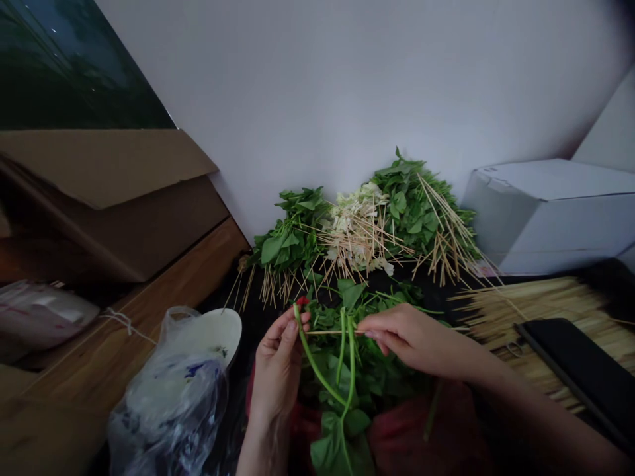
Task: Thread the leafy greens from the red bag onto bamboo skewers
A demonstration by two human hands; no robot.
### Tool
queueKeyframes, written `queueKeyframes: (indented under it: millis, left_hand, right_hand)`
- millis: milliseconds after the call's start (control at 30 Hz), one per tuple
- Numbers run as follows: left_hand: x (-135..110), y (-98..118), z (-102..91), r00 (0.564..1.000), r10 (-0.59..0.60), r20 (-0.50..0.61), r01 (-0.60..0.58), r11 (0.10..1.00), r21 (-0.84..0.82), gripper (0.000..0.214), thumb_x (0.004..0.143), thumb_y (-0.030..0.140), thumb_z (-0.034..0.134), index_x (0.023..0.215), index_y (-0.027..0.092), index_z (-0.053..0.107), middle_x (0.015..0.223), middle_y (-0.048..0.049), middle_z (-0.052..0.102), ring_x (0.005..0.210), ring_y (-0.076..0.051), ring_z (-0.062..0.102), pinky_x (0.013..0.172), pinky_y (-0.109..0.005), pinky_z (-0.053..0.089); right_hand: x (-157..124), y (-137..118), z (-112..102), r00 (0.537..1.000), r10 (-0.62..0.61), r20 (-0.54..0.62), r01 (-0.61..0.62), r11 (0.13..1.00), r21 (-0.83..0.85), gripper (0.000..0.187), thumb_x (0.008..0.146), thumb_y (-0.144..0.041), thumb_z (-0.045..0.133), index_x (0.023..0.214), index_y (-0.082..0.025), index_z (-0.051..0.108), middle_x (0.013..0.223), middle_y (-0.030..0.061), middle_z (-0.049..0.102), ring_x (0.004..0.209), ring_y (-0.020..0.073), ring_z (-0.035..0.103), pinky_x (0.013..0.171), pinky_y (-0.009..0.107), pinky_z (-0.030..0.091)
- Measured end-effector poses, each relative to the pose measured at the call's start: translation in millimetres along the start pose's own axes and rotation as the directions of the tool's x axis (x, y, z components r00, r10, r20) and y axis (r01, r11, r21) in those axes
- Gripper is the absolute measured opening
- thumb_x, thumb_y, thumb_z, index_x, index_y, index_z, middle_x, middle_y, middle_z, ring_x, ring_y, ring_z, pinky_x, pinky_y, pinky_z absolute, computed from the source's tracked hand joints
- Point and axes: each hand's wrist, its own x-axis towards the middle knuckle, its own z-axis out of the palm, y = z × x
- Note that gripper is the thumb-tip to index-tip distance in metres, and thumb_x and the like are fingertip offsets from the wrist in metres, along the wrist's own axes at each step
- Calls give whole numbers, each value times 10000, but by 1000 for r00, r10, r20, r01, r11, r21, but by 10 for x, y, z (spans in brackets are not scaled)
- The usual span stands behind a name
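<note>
Two hands grasping | left hand pinches a green leaf stem | right hand pinches a thin skewer lying crosswise, free end toward the left hand | loose leafy greens beneath | plastic bag near left | far: leafy bunches and wooden skewers against white wall

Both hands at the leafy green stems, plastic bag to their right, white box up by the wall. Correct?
No: the plastic bag lies to the left of the hands, not the right, as the head view shows. The rest stands: the left hand and right hand are at the leafy green stems, and the white box is up by the wall.
</note>
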Motion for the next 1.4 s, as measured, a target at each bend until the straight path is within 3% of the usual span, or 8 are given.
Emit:
queueKeyframes:
  millis: [267,600,867,1067,1267,1400]
  left_hand:
    - [-33,-18,10,1000,8,7,-9,1000,29,330,658,327,882,949,210,780,887,-29,803,794,-124,726,786,-222,546]
    - [-5,-61,-22,999,34,7,-35,997,76,309,667,318,867,940,203,780,882,-46,805,819,-164,747,791,-260,573]
    - [-9,-113,-52,998,52,30,-55,990,132,362,730,346,825,1056,206,750,983,-59,789,891,-158,727,827,-248,549]
    - [-38,-131,-114,1000,-14,18,12,989,147,235,689,344,856,838,188,765,800,-10,755,695,-124,671,680,-232,524]
    - [-52,-196,-57,985,-36,171,-4,974,228,233,652,347,878,791,190,777,789,-22,751,729,-143,665,721,-246,515]
    - [-87,-162,-26,927,-33,373,-113,925,362,318,716,422,825,934,195,790,957,-76,772,928,-230,689,863,-319,516]
  right_hand:
    - [3,-19,13,999,35,-7,-35,999,3,290,970,-219,418,1000,-198,705,704,1,650,627,129,549,655,279,384]
    - [10,-24,30,999,36,2,-36,999,0,278,962,-206,412,916,-203,686,692,1,638,617,129,538,637,284,377]
    - [16,-26,53,999,52,-11,-51,998,29,264,953,-199,428,889,-191,684,679,-8,617,616,119,525,629,273,372]
    - [14,-15,57,999,48,-23,-47,998,42,271,944,-181,430,941,-190,701,673,-11,611,604,114,519,613,266,368]
    - [28,-47,165,999,13,-49,-8,996,91,271,946,-171,440,968,-181,710,684,-11,632,619,110,542,637,243,392]
    - [10,7,55,997,-2,-72,9,996,93,264,953,-174,440,949,-185,703,704,-6,645,638,116,563,648,243,410]
